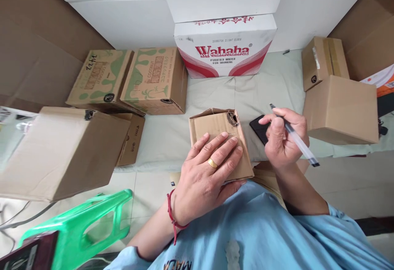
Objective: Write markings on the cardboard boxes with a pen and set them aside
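A small brown cardboard box (209,125) sits at the front edge of the cloth-covered table, a dark scribbled mark and a hole at its far right corner. My left hand (212,171) lies flat on its top, fingers slightly spread, with a gold ring and a red cord at the wrist. To the right of the box, my right hand (285,138) is raised and holds a pen (297,140) with a clear barrel between thumb and fingers, its tip pointing up and away. A black phone (259,129) lies on the cloth, partly behind my right hand.
Coconut boxes (154,75) stand at the back left, near a large plain box (61,151). A white Wahaha box (227,48) is at the back. Brown boxes (341,110) stand on the right. A green plastic stool (76,225) is on the floor at lower left.
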Demonstrator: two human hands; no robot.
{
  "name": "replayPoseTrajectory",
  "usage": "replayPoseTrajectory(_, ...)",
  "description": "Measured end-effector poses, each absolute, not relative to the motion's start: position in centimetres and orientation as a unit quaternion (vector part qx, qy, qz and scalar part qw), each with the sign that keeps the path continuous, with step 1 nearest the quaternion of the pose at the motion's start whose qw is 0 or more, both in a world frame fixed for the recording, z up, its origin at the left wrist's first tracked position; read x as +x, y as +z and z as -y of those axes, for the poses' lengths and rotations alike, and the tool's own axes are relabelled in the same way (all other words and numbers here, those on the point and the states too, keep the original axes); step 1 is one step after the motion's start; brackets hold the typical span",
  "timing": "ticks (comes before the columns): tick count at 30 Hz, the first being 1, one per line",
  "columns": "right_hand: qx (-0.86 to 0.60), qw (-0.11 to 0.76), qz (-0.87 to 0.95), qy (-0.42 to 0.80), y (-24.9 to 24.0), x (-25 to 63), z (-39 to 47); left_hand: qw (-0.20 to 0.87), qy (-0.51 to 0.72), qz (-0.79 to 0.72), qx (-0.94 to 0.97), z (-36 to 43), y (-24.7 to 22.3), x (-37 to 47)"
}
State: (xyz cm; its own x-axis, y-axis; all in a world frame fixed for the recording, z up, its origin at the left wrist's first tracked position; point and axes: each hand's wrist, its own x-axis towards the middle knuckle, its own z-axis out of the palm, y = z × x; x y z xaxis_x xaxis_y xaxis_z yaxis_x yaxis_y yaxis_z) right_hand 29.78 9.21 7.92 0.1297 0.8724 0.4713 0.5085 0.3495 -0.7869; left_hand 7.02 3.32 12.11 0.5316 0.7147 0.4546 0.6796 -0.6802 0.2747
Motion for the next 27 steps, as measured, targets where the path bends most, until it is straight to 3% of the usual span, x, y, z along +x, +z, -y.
replayPoseTrajectory(6,-0.561,0.376,0.737,-0.013,4.9,38.3,-9.1,0.036,0.285,-0.392,0.874,-3.1,11.9,6.7)
replayPoseTrajectory(15,-0.617,0.100,0.781,0.021,1.7,47.3,-6.9,0.015,0.280,-0.380,0.882,-3.6,11.8,6.3)
replayPoseTrajectory(22,-0.642,0.030,0.762,0.082,-1.3,47.4,-8.7,-0.029,0.268,-0.422,0.866,-2.1,11.5,6.1)
replayPoseTrajectory(27,-0.667,0.087,0.737,0.064,-2.0,46.4,-7.8,0.003,0.270,-0.431,0.861,-1.3,11.5,4.5)
